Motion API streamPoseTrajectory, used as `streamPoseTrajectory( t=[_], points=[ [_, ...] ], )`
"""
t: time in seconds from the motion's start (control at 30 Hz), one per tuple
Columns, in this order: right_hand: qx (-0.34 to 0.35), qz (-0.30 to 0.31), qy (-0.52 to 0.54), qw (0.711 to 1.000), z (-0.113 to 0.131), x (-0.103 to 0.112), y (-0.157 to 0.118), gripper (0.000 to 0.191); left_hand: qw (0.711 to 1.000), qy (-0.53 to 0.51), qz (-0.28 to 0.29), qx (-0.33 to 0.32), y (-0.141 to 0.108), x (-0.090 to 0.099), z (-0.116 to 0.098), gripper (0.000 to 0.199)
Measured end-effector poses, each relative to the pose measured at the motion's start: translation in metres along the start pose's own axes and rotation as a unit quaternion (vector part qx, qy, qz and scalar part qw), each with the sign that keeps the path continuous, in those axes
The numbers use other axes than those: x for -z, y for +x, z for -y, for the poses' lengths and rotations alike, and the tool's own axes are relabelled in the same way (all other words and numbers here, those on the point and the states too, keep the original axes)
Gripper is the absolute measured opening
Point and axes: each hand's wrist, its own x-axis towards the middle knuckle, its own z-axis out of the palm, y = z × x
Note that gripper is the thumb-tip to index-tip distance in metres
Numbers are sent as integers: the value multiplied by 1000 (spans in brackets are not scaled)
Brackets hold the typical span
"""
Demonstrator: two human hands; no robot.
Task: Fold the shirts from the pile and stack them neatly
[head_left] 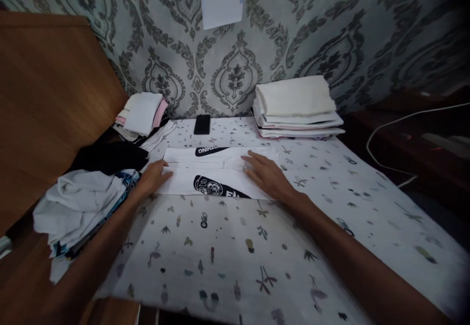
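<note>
A white T-shirt (183, 183) with black-and-white prints lies folded into a long flat strip across the patterned sheet. At its left end is my left hand (151, 178), thumb and index finger apart around the edge of the cloth, without a visible grip. My right hand (267, 174) rests flat on the right part of the shirt, fingers spread. Part of the right end is covered by that hand. One print shows on the near half and another along the far half, with a crease between them.
A stack of folded clothes (295, 100) stands at the back right, a smaller folded stack (141, 112) at the back left. Between them lies a black phone (201, 125). Loose clothes (82, 197) are heaped left, beside a wooden panel (55, 104). A white cable (382, 127) hangs right.
</note>
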Motion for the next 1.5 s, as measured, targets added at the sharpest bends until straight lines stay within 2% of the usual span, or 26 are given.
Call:
streamPoseTrajectory(
  t=[0.07, 0.13, 0.2, 0.27, 0.33, 0.43, 0.6, 0.67, 0.77, 0.93, 1.03, 1.27, 1.4, 1.5],
  points=[
    [-63, -10, -9, 998, -10, 6, -3, 56, 999, -37, 14, 32, 3, 6, 1, 21],
    [-107, -14, -6, 994, -18, 11, -11, 57, 993, -106, 3, 53, 1, 7, 1, 21],
    [-122, -10, -1, 993, -22, 14, -23, 56, 978, -195, -23, 74, -6, 6, 1, 27],
    [-126, 3, 0, 992, -22, 16, -38, 56, 965, -240, -45, 98, -13, 4, 1, 32],
    [-132, 16, 3, 991, -20, 17, -50, 54, 969, -215, -54, 111, -19, 2, 1, 31],
    [-140, 10, 31, 990, -19, 19, -61, 51, 988, -112, -46, 95, -26, 3, -1, 25],
    [-174, -121, 132, 968, -27, 32, -70, 44, 997, 14, -8, 81, -27, 9, -6, 23],
    [-200, -144, 150, 957, -30, 39, -79, 45, 995, 26, 15, 96, -26, 10, -7, 24],
    [-198, -102, 163, 961, -31, 47, -98, 43, 993, 33, 26, 107, -24, 9, -6, 25],
    [-185, -49, 173, 966, -26, 50, -111, 15, 994, 32, 17, 107, -23, 8, -6, 25],
    [-189, -50, 188, 963, -25, 51, -104, 10, 992, 19, 26, 119, -21, 10, -8, 22],
    [-191, -53, 152, 968, -21, 50, -95, 24, 990, -3, 35, 133, -21, 12, -10, 20],
    [-202, -56, 162, 964, -20, 45, -95, 12, 991, -18, 26, 131, -22, 12, -12, 19],
    [-198, -80, 161, 964, -19, 43, -94, 11, 990, -30, 19, 134, -22, 13, -15, 20]
  ],
)
